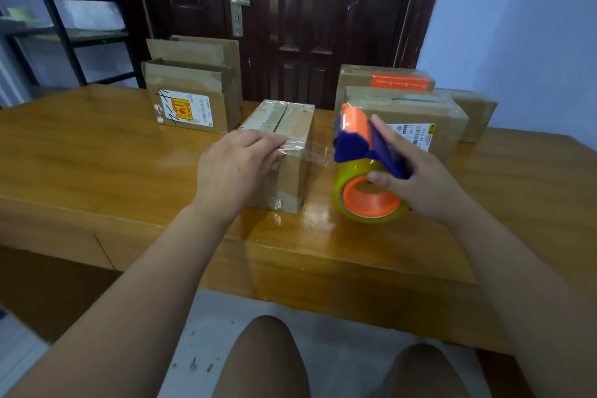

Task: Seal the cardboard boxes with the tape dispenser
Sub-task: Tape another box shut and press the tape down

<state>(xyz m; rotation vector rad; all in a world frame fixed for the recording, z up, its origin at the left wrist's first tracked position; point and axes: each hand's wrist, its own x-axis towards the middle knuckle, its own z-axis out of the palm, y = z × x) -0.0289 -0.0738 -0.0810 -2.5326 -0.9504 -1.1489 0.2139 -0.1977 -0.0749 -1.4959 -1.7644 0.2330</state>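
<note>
A small cardboard box [292, 126] stands in the middle of the wooden table [97, 152], its top flaps closed with a dark seam between them. My left hand [239, 165] lies over its near top edge, fingers fairly straight, pressing the end of a clear tape strip [315, 155] onto it. The strip runs right to the tape dispenser [365, 152], blue and orange with a yellowish roll. My right hand [416, 178] grips the dispenser's blue handle just right of the box.
An open box with a yellow label [190, 100] stands at the back left, another open box behind it. Several closed boxes [420, 113] are stacked at the back right. A dark door [290, 16] is behind the table, and a metal shelf [64, 19] at far left.
</note>
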